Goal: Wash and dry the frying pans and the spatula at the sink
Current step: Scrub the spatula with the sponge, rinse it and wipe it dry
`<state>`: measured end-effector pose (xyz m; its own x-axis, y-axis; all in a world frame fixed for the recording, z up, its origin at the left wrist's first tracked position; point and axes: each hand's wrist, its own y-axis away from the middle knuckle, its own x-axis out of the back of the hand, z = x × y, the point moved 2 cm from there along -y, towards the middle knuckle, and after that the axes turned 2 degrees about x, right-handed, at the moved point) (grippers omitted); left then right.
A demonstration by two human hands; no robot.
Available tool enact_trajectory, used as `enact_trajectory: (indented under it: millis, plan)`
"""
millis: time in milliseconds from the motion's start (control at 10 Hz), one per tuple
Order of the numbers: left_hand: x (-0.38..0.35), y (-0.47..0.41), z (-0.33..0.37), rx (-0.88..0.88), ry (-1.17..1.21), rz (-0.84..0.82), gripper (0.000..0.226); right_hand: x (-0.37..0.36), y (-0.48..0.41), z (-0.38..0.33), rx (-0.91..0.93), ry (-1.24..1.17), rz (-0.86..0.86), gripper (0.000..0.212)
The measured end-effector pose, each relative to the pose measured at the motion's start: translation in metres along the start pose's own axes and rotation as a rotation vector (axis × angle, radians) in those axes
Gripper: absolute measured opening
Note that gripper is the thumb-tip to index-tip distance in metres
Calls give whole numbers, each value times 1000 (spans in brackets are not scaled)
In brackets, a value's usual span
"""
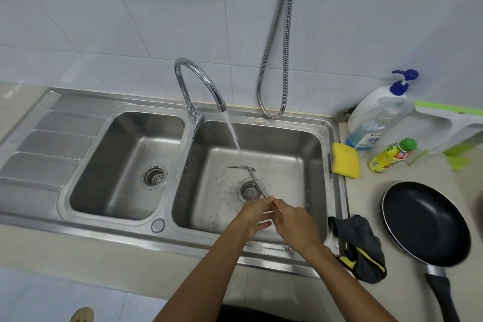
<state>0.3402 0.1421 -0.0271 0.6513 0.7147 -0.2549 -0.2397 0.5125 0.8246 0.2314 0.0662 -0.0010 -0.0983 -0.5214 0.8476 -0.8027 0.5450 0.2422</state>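
A thin metal spatula (252,174) is held over the right sink basin (313,144), its blade edge-on under the stream from the tap (198,81). My left hand (254,213) and my right hand (292,222) meet at its handle, fingers curled around it just above the drain. A black frying pan (426,222) rests on the counter to the right, handle toward me. Only this one pan is in view.
A yellow sponge (345,161) lies at the sink's right rim. A dark cloth with yellow trim (362,246) hangs over the counter edge. A soap pump bottle (376,112) and a small yellow bottle (392,155) stand behind. The left basin (125,138) and a drainboard (52,144) lie left.
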Motion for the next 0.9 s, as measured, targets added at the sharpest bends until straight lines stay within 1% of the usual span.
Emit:
enact_trajectory:
  millis: [100,200,300,400,500,600,700,800,900]
  plan:
    - [-1,-2,-2,31,2,1,29,-2,2,-1,66,159,41,40]
    - [0,-3,-4,55,-28,-4,30,-2,6,0,86,233,65,40]
    - [15,-5,5,71,-244,-21,31,-5,10,4,89,269,65,46]
    - [50,-11,32,52,-443,71,32,-7,10,7,86,287,68,51]
    - [95,-19,72,-24,-400,247,24,-6,9,8,62,296,68,50]
    - [128,-24,116,-134,-209,388,17,-6,6,10,59,260,59,49]
    - [142,-28,152,-171,-117,465,19,-5,1,14,33,211,44,47]
    - [150,-34,171,-174,-212,532,26,-4,-5,18,3,185,36,47]
    - [163,-62,176,-199,-374,590,19,-5,-8,21,-7,173,29,48]
